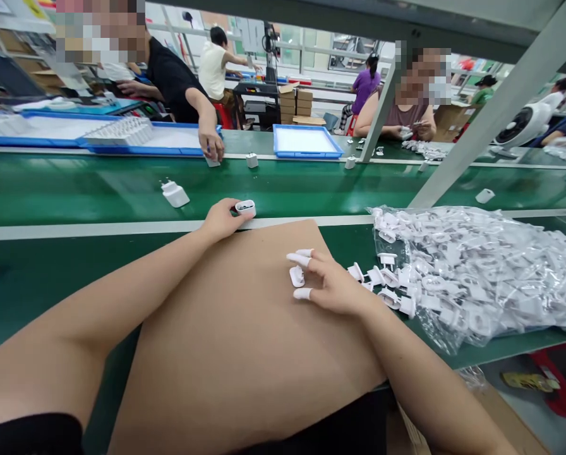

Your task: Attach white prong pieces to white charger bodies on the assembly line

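Along the far side, at the left, a shallow blue-rimmed tray (122,150) carries tightly packed rows of white plastic adapters, and a co-worker's hand (211,140) rests at the far edge of a smooth green conveyor belt (84,189). On that belt lies a chunky, glossy white plug adapter (175,194), tipped with its prongs upward.

The person's left hand (223,220) is curled narrow, holding a small, oval white plastic casing (245,207) with a dark interior between its fingertips, just above the upper edge of a sheet of matte brown cardboard (230,341). The right hand (330,284) is spread wide and rests on the far right corner of that sheet, with smooth white finger cots (302,293) covering its fingertips. A curved white plastic part (297,276) lies on the cardboard between those covered fingers, touched by neither grip nor pinch that can be seen.

Just right of the hand, a scatter of loose white plastic plug parts (387,278) spills across the green surface, against a crinkled, transparent plastic bag (472,278) heaped with many more. Beyond the bag, a grey metal frame strut (491,107) slants upward.
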`<state>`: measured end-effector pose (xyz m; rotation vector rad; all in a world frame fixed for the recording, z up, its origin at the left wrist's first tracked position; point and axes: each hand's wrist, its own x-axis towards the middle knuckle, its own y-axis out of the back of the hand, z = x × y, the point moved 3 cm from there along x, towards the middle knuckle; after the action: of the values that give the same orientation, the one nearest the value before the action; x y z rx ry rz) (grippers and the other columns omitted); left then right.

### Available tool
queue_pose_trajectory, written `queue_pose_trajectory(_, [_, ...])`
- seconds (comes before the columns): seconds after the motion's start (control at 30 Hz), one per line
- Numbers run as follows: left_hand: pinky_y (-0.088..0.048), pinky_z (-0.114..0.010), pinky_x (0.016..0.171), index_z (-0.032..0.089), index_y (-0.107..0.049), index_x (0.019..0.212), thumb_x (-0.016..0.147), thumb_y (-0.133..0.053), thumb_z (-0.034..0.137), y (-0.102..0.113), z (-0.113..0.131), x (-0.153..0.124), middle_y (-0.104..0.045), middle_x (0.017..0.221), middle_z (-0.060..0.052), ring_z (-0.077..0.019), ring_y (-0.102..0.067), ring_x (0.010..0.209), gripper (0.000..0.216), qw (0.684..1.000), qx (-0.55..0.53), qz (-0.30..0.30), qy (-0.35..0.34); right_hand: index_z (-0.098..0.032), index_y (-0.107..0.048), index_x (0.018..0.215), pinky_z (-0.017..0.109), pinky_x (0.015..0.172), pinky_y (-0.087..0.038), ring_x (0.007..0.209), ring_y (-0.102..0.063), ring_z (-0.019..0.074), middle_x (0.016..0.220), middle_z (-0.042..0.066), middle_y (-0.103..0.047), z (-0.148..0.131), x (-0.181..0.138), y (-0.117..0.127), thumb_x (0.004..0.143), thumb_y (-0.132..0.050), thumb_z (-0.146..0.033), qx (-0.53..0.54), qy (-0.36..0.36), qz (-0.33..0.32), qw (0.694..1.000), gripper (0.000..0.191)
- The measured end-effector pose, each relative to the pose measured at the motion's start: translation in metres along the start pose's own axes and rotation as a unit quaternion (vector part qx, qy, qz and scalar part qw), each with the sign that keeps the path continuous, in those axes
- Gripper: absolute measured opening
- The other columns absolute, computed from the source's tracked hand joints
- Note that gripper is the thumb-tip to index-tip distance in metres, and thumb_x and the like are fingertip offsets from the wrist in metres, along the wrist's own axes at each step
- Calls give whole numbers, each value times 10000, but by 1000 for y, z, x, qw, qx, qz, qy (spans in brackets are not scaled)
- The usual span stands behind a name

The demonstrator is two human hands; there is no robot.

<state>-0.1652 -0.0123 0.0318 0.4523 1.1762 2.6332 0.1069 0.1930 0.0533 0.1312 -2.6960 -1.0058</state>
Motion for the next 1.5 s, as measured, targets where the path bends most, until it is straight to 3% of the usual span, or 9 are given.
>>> queue_pose_trajectory(0.1, [-504,-324,813,175,-726,1131,743,-736,562,-2,23,-33,-716,1179,-80,-230,-647,903,549,999,-37,-10,-7,-239,-724,1163,395,930,-515,984,-639,205,1043,55,-662,5,6,-12,802,-730,-72,1,-14,-13,1000,398])
queue_pose_trajectory(0.2, [-513,-328,789,214,-743,1070,701,-781,603,-8,51,-77,-745,1084,-56,-238,-661,896,537,991,-118,-66,-17,-200,-720,974,317,757,-523,755,-602,133,971,23,-644,17,10,-12,700,-797,-66,95,-81,50,991,315])
queue_pose_trajectory(0.3, [-514,-336,755,238,-751,1025,732,-772,614,-18,76,-119,-748,1019,-50,-243,-665,885,478,975,-171,-136,-51,-200,-684,964,285,673,-505,701,-603,125,896,-2,-670,26,10,0,569,-908,-164,239,-163,136,948,456])
queue_pose_trajectory(0.4, [-510,-342,725,248,-746,969,792,-735,602,-29,87,-147,-734,952,-45,-236,-660,844,395,964,-183,-170,-90,-195,-677,906,260,592,-467,618,-571,103,816,-15,-681,24,9,9,545,-949,-308,353,-211,157,898,466])
queue_pose_trajectory(0.57, [-517,-398,854,257,-725,1051,820,-738,596,-42,84,-155,-728,1070,-61,-281,-662,1008,411,952,-173,-187,-169,-178,-693,792,249,615,-501,591,-557,78,745,-27,-662,11,10,4,533,-969,-396,441,-265,112,850,437])
queue_pose_trajectory(0.83, [-496,-405,926,256,-736,1053,882,-707,556,-40,78,-151,-742,1045,-45,-265,-652,1013,348,934,-185,-198,-235,-212,-677,938,254,677,-591,676,-652,109,831,-13,-711,8,11,-6,627,-936,-394,462,-273,117,836,443])
queue_pose_trajectory(1.0, [-515,-393,928,283,-759,1077,887,-686,562,-41,76,-151,-760,1036,-41,-265,-659,1014,346,932,-198,-200,-228,-220,-683,1019,308,722,-627,756,-708,157,891,25,-732,8,11,-7,765,-820,-413,448,-277,83,846,348])
queue_pose_trajectory(1.3, [-512,-405,925,294,-759,1120,887,-686,558,-40,76,-150,-761,1055,-37,-276,-656,1029,360,931,-195,-205,-229,-200,-699,901,273,706,-546,826,-673,156,996,47,-753,17,13,-7,616,-918,-419,355,-241,184,884,420])
queue_pose_trajectory(1.5, [-509,-419,906,275,-763,1095,865,-673,589,-38,78,-149,-755,996,-52,-282,-650,990,400,936,-186,-217,-204,-247,-706,1107,384,896,-568,1010,-686,210,1131,64,-730,-1,11,-3,879,-712,-389,161,-124,203,958,268])
